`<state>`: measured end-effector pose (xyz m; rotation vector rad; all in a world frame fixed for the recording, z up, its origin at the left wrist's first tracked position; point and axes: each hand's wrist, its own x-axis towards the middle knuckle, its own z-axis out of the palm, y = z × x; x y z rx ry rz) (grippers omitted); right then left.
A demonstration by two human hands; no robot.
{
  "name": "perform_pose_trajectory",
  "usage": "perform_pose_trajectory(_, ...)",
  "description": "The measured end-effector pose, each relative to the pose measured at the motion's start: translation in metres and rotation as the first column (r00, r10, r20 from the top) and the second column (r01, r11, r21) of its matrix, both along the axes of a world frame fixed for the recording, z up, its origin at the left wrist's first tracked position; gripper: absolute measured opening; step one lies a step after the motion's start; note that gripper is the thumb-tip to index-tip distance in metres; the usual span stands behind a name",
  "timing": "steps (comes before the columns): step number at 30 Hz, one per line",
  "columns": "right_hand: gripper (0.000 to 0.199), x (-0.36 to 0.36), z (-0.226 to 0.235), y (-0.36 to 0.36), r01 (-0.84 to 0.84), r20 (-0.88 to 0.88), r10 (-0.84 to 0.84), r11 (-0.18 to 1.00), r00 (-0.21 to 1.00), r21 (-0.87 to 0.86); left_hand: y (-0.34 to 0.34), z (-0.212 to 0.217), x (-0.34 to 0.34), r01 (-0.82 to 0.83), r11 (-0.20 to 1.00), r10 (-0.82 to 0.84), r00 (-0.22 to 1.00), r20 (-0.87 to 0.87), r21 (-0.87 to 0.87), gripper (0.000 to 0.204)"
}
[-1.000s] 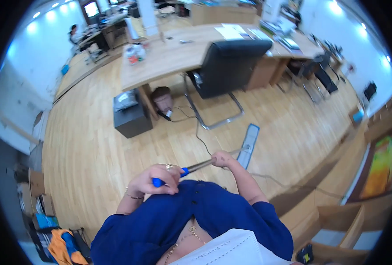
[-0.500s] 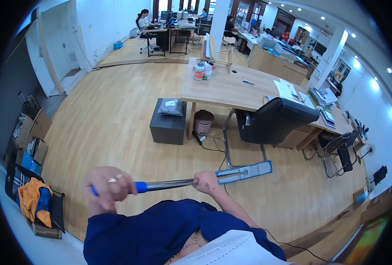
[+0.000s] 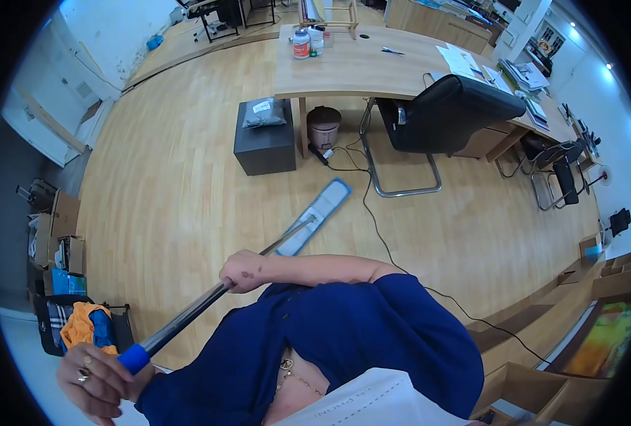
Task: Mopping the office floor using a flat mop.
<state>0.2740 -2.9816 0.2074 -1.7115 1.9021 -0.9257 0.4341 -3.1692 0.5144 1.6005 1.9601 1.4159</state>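
Observation:
A flat mop with a silver pole slants across the view from lower left towards the middle. At its upper end, my left hand, wearing rings, is closed round the grip beside a blue collar. Farther down the pole my right hand is wrapped round it, its forearm stretched across my body. The blue-edged mop head lies tilted on the wooden floor, near the dark box and the desk chair.
A dark grey box carries a grey package. Beside it stand a waste bin and a wooden desk. A black chair with a metal frame and a black cable lie close by. Cardboard boxes line the left.
The mop head has swung from beneath the chair leftwards to mid-floor. Both hands have moved left, the left one also lower, and the view has tipped further down.

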Motion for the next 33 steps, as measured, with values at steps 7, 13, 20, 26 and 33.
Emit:
perform_pose_trajectory(7,0.014,-0.020,-0.064,-0.006,0.059,0.068,-0.065,0.995,0.996,0.076,0.037,-0.049,-0.031,-0.193,0.981,0.193,0.981,0.027,-0.015,0.022)
perform_pose_trajectory(13,0.013,-0.044,-0.086,0.031,0.271,0.044,-0.270,0.963,0.962,-0.014,0.065,-0.065,-0.070,-0.101,0.994,0.101,0.995,0.000,0.052,0.023)
perform_pose_trajectory(20,0.020,-0.065,-0.083,0.123,0.451,0.098,-0.441,0.883,0.892,-0.130,0.124,-0.080,-0.115,-0.133,0.966,0.137,0.991,-0.004,0.220,0.027)
perform_pose_trajectory(26,0.022,-0.030,-0.063,0.183,0.560,0.172,-0.539,0.821,0.824,-0.110,0.169,-0.058,-0.131,0.052,0.970,-0.038,0.997,-0.064,0.239,0.031)
perform_pose_trajectory(33,0.028,0.036,-0.050,0.244,0.689,0.277,-0.654,0.724,0.704,-0.041,0.219,-0.063,-0.122,0.232,0.892,-0.184,0.970,-0.157,0.388,0.034)
